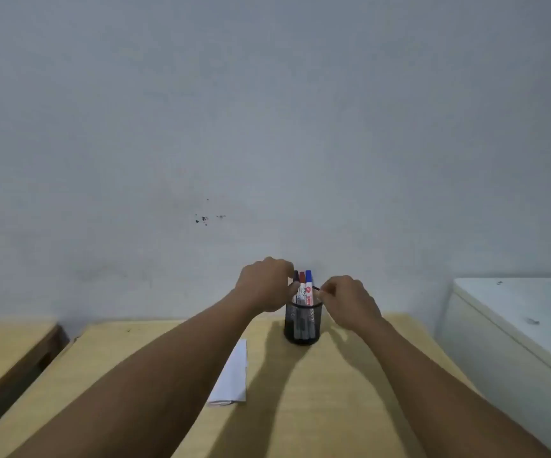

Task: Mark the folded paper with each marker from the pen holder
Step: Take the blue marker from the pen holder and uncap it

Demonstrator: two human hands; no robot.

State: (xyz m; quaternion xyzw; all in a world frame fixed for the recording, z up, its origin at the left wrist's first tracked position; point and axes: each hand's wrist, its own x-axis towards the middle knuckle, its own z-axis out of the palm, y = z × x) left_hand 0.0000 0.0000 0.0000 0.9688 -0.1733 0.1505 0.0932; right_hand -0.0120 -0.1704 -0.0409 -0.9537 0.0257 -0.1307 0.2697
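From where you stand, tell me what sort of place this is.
Probably a plain study or classroom-type room. A light wooden desk stands against a bare grey wall, with a second desk beside it, and a mesh pen holder of markers and folded paper on top.

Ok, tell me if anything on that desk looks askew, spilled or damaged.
Nothing stands out. The pen holder stands upright with its markers capped, and the folded paper lies flat on the desk, unmarked as far as it shows. Only the wall behind carries a few dark specks.

Both forearms bare, no sleeves, watch or rings.
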